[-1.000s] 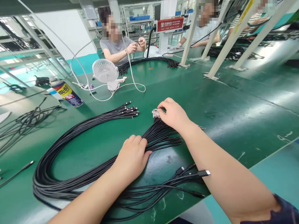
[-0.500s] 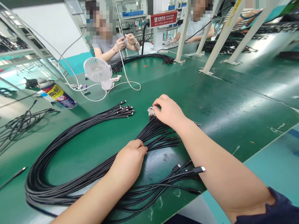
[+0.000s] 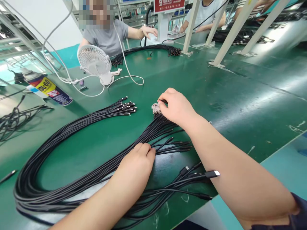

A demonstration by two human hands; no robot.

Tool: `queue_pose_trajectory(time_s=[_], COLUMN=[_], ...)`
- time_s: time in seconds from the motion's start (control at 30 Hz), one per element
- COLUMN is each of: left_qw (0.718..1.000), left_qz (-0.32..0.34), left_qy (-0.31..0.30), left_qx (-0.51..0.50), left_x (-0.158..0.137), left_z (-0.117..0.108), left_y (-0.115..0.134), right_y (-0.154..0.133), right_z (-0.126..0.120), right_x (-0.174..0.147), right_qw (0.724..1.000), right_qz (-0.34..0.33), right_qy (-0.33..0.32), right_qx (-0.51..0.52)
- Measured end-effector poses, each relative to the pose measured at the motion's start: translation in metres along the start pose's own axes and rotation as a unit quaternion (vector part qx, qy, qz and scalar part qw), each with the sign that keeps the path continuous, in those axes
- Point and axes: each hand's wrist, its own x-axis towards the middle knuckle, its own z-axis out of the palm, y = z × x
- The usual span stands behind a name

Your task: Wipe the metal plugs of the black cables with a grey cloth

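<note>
Black cable bundle (image 3: 153, 129) fanned mid-bench, long axis 7 to 1 o'clock | right hand (image 3: 176, 107) at 1 o'clock end, fingers curled, pinching pale tie (image 3: 155, 108) | left hand (image 3: 136, 164) at 7 o'clock, fingertips pressed flat on strands | white fan (image 3: 94, 60) at 11 o'clock, well apart
</note>
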Motion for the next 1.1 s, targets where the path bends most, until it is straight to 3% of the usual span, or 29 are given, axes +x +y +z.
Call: queue_pose_trajectory(time_s=[0.13, 0.27, 0.37, 0.5, 0.63, 0.87, 1.1], left_qw=[0.997, 0.99, 0.992, 0.997, 0.999, 0.997, 0.997], left_qz=[0.032, 0.018, 0.001, -0.034, -0.012, 0.015, -0.006], left_qy=[0.062, 0.134, 0.124, 0.061, 0.026, 0.053, 0.082], left_qx=[0.025, 0.028, 0.02, 0.019, 0.023, 0.048, 0.015], left_x=[-0.003, -0.006, -0.007, -0.011, -0.014, -0.015, -0.013], left_z=[0.01, 0.022, 0.022, 0.011, 0.005, 0.01, 0.015], left_y=[0.003, 0.005, 0.011, 0.025, 0.036, 0.035, 0.037], right_y=[0.003, 0.002, -0.002, -0.006, -0.006, -0.002, 0.004], right_z=[0.002, 0.001, -0.002, -0.004, -0.004, -0.003, -0.002], right_x=[0.0, 0.0, 0.001, 0.0, -0.001, -0.001, -0.001], right_qw=[1.0, 1.0, 1.0, 1.0, 1.0, 1.0, 1.0], right_qz=[-0.009, 0.0, 0.006, 0.002, -0.007, -0.009, -0.023], right_qy=[0.012, 0.008, 0.003, 0.002, 0.01, 0.001, 0.008], right_qx=[0.006, 0.006, 0.002, -0.001, -0.002, -0.01, -0.008])
